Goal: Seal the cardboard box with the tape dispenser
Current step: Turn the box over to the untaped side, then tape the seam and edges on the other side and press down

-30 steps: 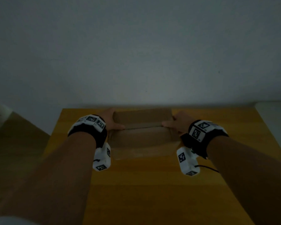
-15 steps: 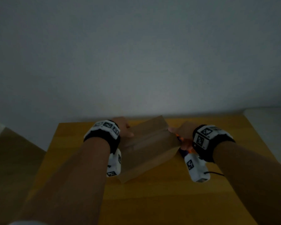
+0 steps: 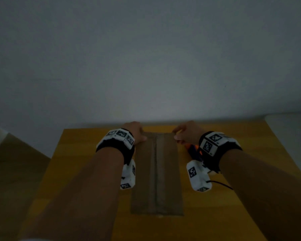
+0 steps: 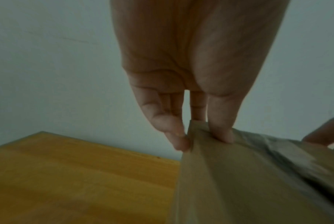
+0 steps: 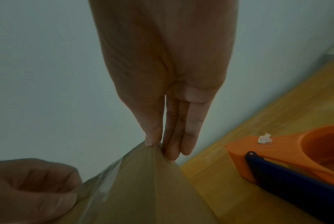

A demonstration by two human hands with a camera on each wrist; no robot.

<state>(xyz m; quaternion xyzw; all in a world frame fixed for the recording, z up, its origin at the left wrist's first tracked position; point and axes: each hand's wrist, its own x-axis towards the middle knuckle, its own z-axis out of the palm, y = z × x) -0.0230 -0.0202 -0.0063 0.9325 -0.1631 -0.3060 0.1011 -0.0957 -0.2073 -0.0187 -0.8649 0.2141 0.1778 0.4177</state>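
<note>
A brown cardboard box [image 3: 156,174] lies on the wooden table [image 3: 87,167] with its long side pointing away from me, and a strip of clear tape runs along its middle seam. My left hand [image 3: 135,132] pinches the far left corner of the box [image 4: 215,166], thumb on top and fingers on the side. My right hand [image 3: 184,134] pinches the far right corner of the box [image 5: 143,181]. The orange and blue tape dispenser [image 3: 192,150] lies on the table just right of the box, under my right wrist; the right wrist view shows the dispenser [image 5: 288,159] close by.
A grey wall [image 3: 146,58] stands right behind the table's far edge. A small white scrap [image 5: 264,138] sits on the dispenser. Pale furniture [image 3: 292,129] borders the table at the right, and a darker surface lies at the left.
Both hands have turned the box about a quarter turn, from lying crosswise to lying lengthwise. The hands now hold its far corners. The dispenser has come into view at the right.
</note>
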